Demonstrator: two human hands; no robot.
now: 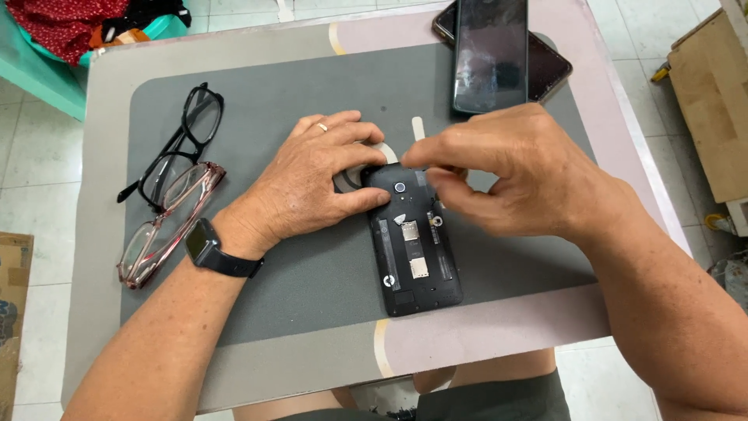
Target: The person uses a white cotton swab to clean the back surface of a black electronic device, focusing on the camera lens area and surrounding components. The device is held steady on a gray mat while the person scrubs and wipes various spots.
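Observation:
A black phone [414,249] with its back cover off lies face down on the grey mat [312,265], card slots showing. My left hand [315,179] rests on the phone's top left corner, thumb along its edge, fingers over a roll of tape [351,175]. My right hand [506,175] hovers over the phone's top right, with thumb and forefinger pinched together near the upper edge; what they pinch is too small to tell. A thin white strip [418,129] lies just beyond the fingers.
Two pairs of glasses lie on the mat's left side, one black [183,148] and one reddish [160,230]. Two dark phones [491,54] are stacked at the table's far right. A wooden box [713,101] stands on the floor to the right.

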